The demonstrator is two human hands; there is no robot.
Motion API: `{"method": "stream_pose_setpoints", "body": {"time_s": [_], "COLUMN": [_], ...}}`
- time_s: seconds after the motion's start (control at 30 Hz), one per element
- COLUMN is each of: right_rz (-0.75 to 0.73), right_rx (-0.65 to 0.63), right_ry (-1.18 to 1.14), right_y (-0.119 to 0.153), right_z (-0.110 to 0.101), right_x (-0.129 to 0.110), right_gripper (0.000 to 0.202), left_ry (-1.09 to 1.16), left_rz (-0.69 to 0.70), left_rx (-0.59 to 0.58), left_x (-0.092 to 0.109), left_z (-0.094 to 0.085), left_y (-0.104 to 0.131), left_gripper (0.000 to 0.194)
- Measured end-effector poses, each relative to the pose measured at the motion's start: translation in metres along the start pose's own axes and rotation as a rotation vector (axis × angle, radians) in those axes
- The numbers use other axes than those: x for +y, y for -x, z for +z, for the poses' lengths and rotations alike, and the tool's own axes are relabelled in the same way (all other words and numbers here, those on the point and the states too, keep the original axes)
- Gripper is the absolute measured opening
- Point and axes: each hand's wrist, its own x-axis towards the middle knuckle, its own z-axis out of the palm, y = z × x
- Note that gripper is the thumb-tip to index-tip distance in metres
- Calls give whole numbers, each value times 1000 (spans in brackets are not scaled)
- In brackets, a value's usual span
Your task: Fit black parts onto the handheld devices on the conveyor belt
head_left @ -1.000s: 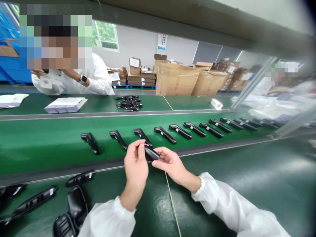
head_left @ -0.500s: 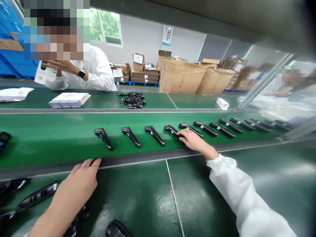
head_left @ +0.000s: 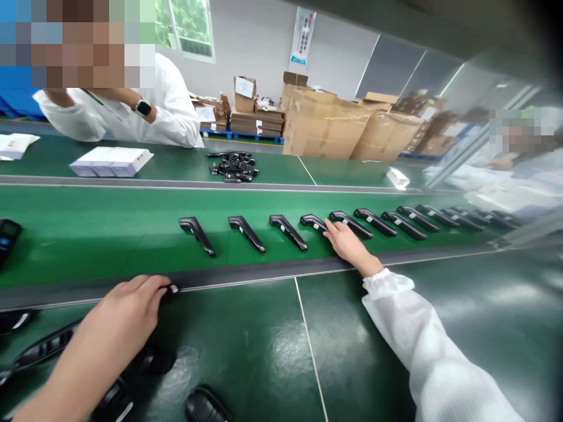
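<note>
Fingers of the right hand (head_left: 347, 243) lie spread and low over the green conveyor belt (head_left: 88, 234) at the centre of the frame, their tips touching a black handheld unit (head_left: 313, 222) in the row (head_left: 396, 220); they close around nothing. Fingers of the left hand (head_left: 127, 308), lower left, curl over a dark part with a small pale label (head_left: 171, 289) at the near edge of the desk (head_left: 264, 351); whether they actually grip it I cannot tell, since the hand hides most of it.

Judging from the layout, much of the work seems done: the line of units runs evenly spaced from mid-frame toward the right edge, and three more, well apart, lie to the left of the right hand. What is left appears to be the stock of dark pieces (head_left: 44, 346) lying on the desk at lower left, near the left hand.

Across the belt, upper left, another person in a white coat (head_left: 171, 117) stands beside flat white boxes (head_left: 109, 161) and a small heap of black parts (head_left: 233, 167). Cardboard cartons (head_left: 325, 123) fill the background.
</note>
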Motion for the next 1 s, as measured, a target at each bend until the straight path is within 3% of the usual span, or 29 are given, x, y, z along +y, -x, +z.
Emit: {"method": "stream_pose_setpoints", "body": {"time_s": [0.07, 0.13, 0.23, 0.3, 0.4, 0.47, 0.6, 0.7, 0.77, 0.87, 0.93, 1.0], "right_rz": [-49, -205, -433, -382, -228, -187, -134, -182, -248, -343, -419, -511], "right_rx": [113, 105, -195, -301, -432, -495, -375, -365, -290, -169, -182, -211], "right_ry": [-145, -458, -1001, -1247, -1489, -1531, -1344, -1209, -1052, -809, -734, -681], "right_y": [6, 16, 32, 40, 46, 47, 50, 51, 51, 50, 49, 49], "right_z": [-12, -28, -47, -49, -39, -27, -7, -6, -12, -20, -20, -18], "right_x": [-25, -59, -110, -132, -147, -153, -166, -165, -158, -148, -145, -147], "right_gripper": [48, 47, 43, 39, 41, 43, 26, 21, 20, 21, 25, 29], "left_ry": [237, 669, 1093, 1060, 866, 911, 1179, 1134, 963, 548, 284, 112], "left_rz": [-131, -165, -63, -1, 11, -43, -196, -184, -104, 85, 207, 302], "left_rx": [-70, -177, -342, -242, -85, -136, -256, -311, -305, -193, -156, -191], "left_x": [40, 84, 137, 153, 149, 140, 134, 133, 125, 106, 94, 88], "left_z": [1, 9, 29, 39, 48, 53, 64, 64, 57, 43, 39, 42], "left_y": [-6, -8, -5, -1, 5, 9, 18, 25, 30, 36, 40, 42], "left_gripper": [34, 35, 26, 24, 22, 20, 18, 21, 22, 28, 35, 36]}}
